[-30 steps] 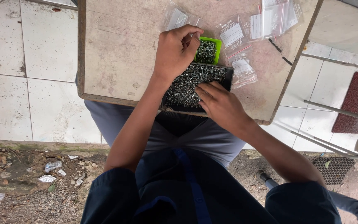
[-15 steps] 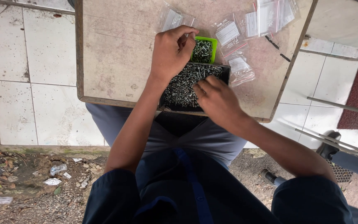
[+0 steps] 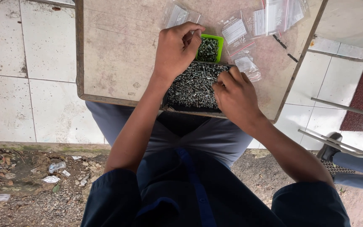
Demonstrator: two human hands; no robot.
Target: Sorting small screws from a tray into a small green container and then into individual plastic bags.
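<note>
A black tray (image 3: 177,106) heaped with small silver screws (image 3: 192,86) lies at the near edge of a brown table (image 3: 118,46). Behind it stands a small green tub (image 3: 219,42) also holding screws. My left hand (image 3: 176,49) hovers over the tub's left side, fingers curled and pinched together; whether it holds a screw is hidden. My right hand (image 3: 235,94) rests on the right part of the screw heap, fingertips pinching into it.
Several small clear zip bags (image 3: 248,23) lie on the table behind and right of the tub. White floor tiles (image 3: 26,63) lie to the left, dirt and litter (image 3: 17,180) below. A metal chair leg and another person's shoe (image 3: 330,147) are at right.
The left hand has shifted slightly off the tub, showing more of it. My right hand has slid further onto the screw heap.
</note>
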